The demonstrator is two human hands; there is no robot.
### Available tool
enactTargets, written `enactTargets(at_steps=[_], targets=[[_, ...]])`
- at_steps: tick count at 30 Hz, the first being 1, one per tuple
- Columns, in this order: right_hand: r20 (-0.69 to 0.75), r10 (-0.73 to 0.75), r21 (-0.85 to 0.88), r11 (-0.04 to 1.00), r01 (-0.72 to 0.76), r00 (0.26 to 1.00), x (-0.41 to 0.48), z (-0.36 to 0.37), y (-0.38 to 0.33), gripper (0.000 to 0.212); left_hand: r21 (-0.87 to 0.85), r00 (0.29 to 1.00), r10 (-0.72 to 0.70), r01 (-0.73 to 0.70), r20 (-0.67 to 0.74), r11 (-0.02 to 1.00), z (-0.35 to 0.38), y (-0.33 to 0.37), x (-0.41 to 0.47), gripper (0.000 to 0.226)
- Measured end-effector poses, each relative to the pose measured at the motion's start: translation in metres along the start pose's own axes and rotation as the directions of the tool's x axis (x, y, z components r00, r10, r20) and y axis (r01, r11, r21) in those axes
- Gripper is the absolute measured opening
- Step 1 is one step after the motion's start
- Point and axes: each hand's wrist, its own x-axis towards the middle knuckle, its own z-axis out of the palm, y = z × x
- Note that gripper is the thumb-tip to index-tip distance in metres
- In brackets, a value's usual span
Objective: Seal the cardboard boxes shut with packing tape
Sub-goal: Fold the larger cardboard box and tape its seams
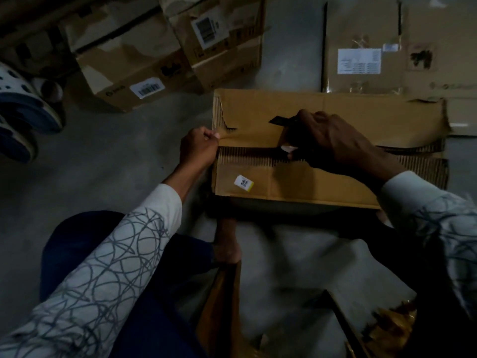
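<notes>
The cardboard box point(296, 186) sits on the floor point(116, 151). At its left end my left hand point(198, 147) pinches the tape point(245, 140) tight (fingers curled); over its middle seam my right hand point(335, 140) grips the dark dispenser point(282, 120).

Hands: two, the left hand point(200, 146) and the right hand point(333, 140).
Cardboard boxes: four. These are the centre box point(322, 109), a second box point(124, 60) at 11 o'clock, a tilted box point(227, 55) at 12 o'clock and a flat box point(366, 29) at 1 o'clock.
Tape dispenser point(299, 153): one.
Tape strip point(247, 140): one.
White labels point(147, 87): four, one per box.
Cardboard scraps point(224, 306) at 5 to 6 o'clock: number unclear.
</notes>
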Motion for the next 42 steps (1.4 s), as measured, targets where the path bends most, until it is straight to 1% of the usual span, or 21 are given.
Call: enactTargets(at_steps=[2,4,6,8,12,17,20,23,24,28,29,30,31,32,33,34,35,37,39,40,42], targets=[[0.010,0.037,-0.023,0.999,-0.037,0.999,0.002,-0.003,-0.008,0.052,-0.065,0.999,-0.042,0.041,-0.027,0.997,0.001,-0.002,0.002,0.017],[0.012,0.013,-0.005,1.000,-0.013,1.000,0.003,0.002,-0.009,0.051,-0.276,0.991,-0.129,0.117,-0.027,0.954,0.002,-0.003,0.001,0.010],[0.069,0.010,0.011,1.000,-0.010,0.998,0.004,0.008,-0.012,0.053,-0.488,0.971,-0.241,0.214,0.008,0.846,0.003,-0.003,-0.004,0.008],[0.096,0.002,0.009,1.000,-0.002,0.995,0.008,0.011,-0.016,0.055,-0.606,0.941,-0.337,0.287,0.033,0.742,0.005,-0.006,-0.004,0.008],[0.090,-0.002,-0.030,1.000,0.005,0.996,0.013,0.014,-0.019,0.054,-0.704,0.893,-0.445,0.357,0.065,0.613,0.009,-0.013,0.001,0.010],[0.080,0.011,-0.032,0.999,-0.008,0.997,0.017,0.018,-0.023,0.055,-0.748,0.873,-0.476,0.385,0.106,0.541,0.010,-0.014,0.006,0.013],[0.087,0.023,-0.025,0.999,-0.021,0.996,0.020,0.017,-0.026,0.057,-0.731,0.876,-0.471,0.387,0.102,0.562,0.014,-0.018,0.011,0.013],[0.105,0.061,-0.012,0.998,-0.061,0.993,0.020,0.016,-0.027,0.059,-0.671,0.882,-0.457,0.406,0.111,0.620,0.021,-0.021,0.013,0.006],[0.108,0.070,-0.014,0.998,-0.069,0.992,0.019,0.015,-0.028,0.060,-0.658,0.879,-0.462,0.416,0.116,0.627,0.024,-0.023,0.014,0.008],[0.075,0.024,0.047,0.999,-0.027,0.997,0.018,0.020,-0.025,0.059,-0.683,0.868,-0.477,0.432,0.138,0.589,0.027,-0.022,0.012,0.025],[0.078,0.017,0.057,0.998,-0.021,0.997,0.019,0.021,-0.023,0.058,-0.690,0.871,-0.483,0.406,0.093,0.599,0.027,-0.022,0.010,0.035],[0.079,0.008,0.071,0.997,-0.014,0.997,0.019,0.022,-0.022,0.057,-0.659,0.886,-0.464,0.340,-0.016,0.671,0.029,-0.022,0.009,0.044],[0.080,-0.002,0.087,0.996,-0.005,0.997,0.019,0.023,-0.021,0.056,-0.569,0.908,-0.387,0.237,-0.157,0.787,0.032,-0.021,0.003,0.047],[0.081,-0.008,0.099,0.995,0.000,0.997,0.018,0.024,-0.020,0.054,-0.465,0.932,-0.253,0.108,-0.260,0.879,0.038,-0.020,-0.005,0.047],[0.079,-0.008,0.109,0.994,-0.001,0.997,0.018,0.025,-0.019,0.052,-0.376,0.953,-0.101,-0.015,-0.286,0.927,0.046,-0.019,-0.013,0.046],[0.074,-0.004,0.124,0.992,-0.005,0.997,0.017,0.026,-0.020,0.051,-0.330,0.967,0.009,-0.096,-0.256,0.939,0.057,-0.021,-0.020,0.047],[0.078,0.009,0.143,0.990,-0.020,0.997,0.017,0.027,-0.020,0.050,-0.303,0.973,0.069,-0.135,-0.220,0.943,0.065,-0.022,-0.027,0.049],[0.107,0.043,0.191,0.979,-0.063,0.993,0.017,0.026,-0.022,0.047,-0.227,0.965,0.121,-0.175,-0.233,0.958,0.077,-0.032,-0.031,0.051],[0.148,0.064,0.257,0.961,-0.101,0.987,0.016,0.024,-0.020,0.039,-0.219,0.940,0.103,-0.181,-0.325,0.959,0.082,-0.035,-0.029,0.048],[0.161,0.060,0.284,0.953,-0.104,0.985,0.015,0.022,-0.018,0.036,-0.233,0.928,0.060,-0.155,-0.368,0.960,0.084,-0.034,-0.026,0.046],[0.146,0.032,0.284,0.956,-0.072,0.989,0.009,0.019,-0.012,0.033,-0.274,0.913,-0.081,-0.035,-0.400,0.961,0.085,-0.028,-0.020,0.045]])
